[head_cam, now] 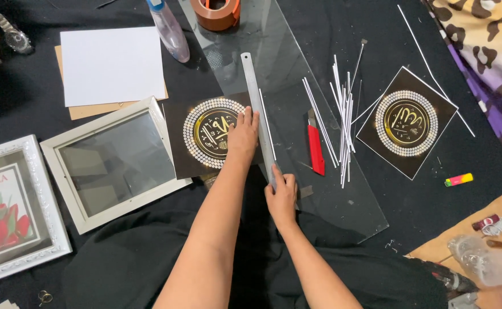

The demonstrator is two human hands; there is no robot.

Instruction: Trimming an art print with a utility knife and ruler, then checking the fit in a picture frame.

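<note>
The left hand (pixel 243 133) lies flat, fingers together, pressing on a long steel ruler (pixel 259 114) that runs lengthwise across a clear glass sheet (pixel 331 189) spread over a black cloth (pixel 45 97). The right hand (pixel 281 194) rests at the ruler's near end, fingers curled against its edge; whether it holds a small tool there I cannot tell. Under the glass, beneath the left hand, sits a black square print with a gold round emblem ringed by white dots (pixel 208 134). A second such print (pixel 406 122) lies well apart to the right, set at a tilt. Between them, on the glass, lie a red utility knife (pixel 315 150) and a loose bundle of thin white strips (pixel 342 123). To the left is a white picture frame (pixel 116 163) with its pane in, and beside that another white frame holding a picture of red tulips (pixel 10 209). A white sheet on brown card (pixel 112 66) lies farther back, with a clear spray bottle (pixel 169 31) just beside it and an orange tape roll (pixel 215 12) at the glass's far end. A wristwatch (pixel 12 35) rests at the upper left corner, and a small yellow and pink lighter (pixel 458 179) lies at right.
</note>
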